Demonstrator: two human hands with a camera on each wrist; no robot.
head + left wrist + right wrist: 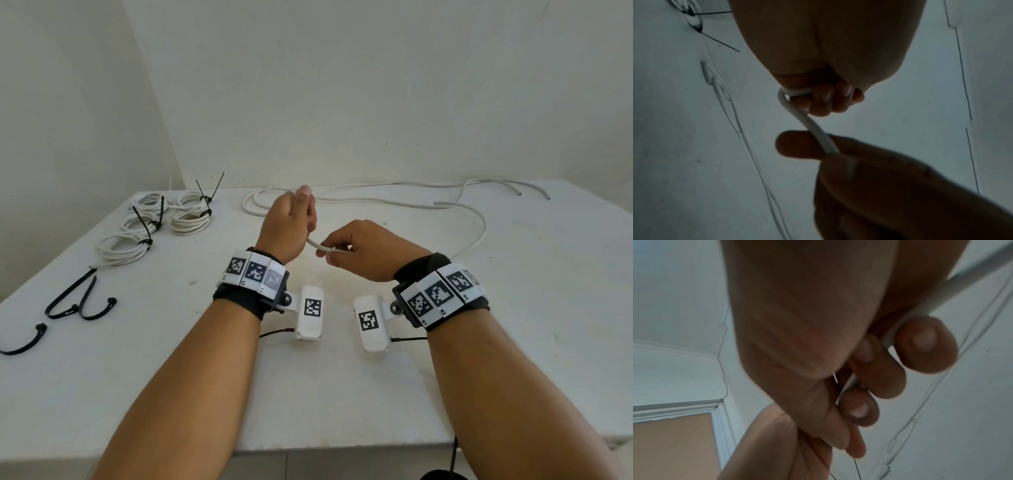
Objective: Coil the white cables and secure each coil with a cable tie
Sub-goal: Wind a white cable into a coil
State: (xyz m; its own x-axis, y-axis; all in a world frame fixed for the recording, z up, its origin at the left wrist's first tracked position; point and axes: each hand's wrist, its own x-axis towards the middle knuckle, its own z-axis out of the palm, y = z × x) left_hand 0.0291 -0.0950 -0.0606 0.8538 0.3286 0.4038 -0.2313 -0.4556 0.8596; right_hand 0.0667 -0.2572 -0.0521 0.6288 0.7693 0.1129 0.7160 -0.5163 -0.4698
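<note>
Both hands are raised over the middle of the white table (342, 394) with one white cable (320, 246) stretched between them. My left hand (291, 226) grips the cable in curled fingers (826, 100), where it bends into a small loop (783, 97). My right hand (356, 250) pinches the same cable between thumb (925, 344) and fingers. The loose remainder of the cable (479, 222) trails over the far part of the table. Several finished coils (154, 222) bound with black ties lie at the back left.
Loose black cable ties (78, 301) lie near the left edge, one more (24, 342) further front. More loose white cable (496, 186) runs along the far right edge by the wall. Wrist cameras (310, 313) hang below both wrists.
</note>
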